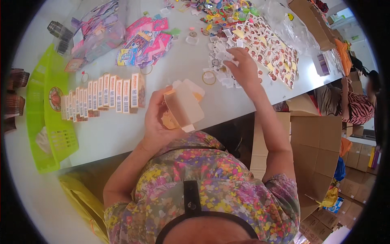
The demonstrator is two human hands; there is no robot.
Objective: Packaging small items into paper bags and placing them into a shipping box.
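Observation:
My left hand (153, 118) is wrapped round a small cardboard box (183, 106), printed orange outside. Its flaps stand open and the plain inside faces up; what lies in it, if anything, I cannot make out. My right hand (244, 70) hovers at the edge of a heap of small white packets (217, 48), thumb and fingers apart, with nothing visible between them. Beyond that hand spreads a pile of white printed cards or stickers (266, 46). A thin gold-coloured ring (209, 77) lies on the table between my hands.
Several filled-looking orange and white boxes (111, 92) stand in a row beside a green plastic basket (42, 110). Pink and purple packets (148, 40) and a full clear bag (101, 30) lie behind. Colourful trinkets (227, 14) cover the far side. An open carton (315, 150) stands right.

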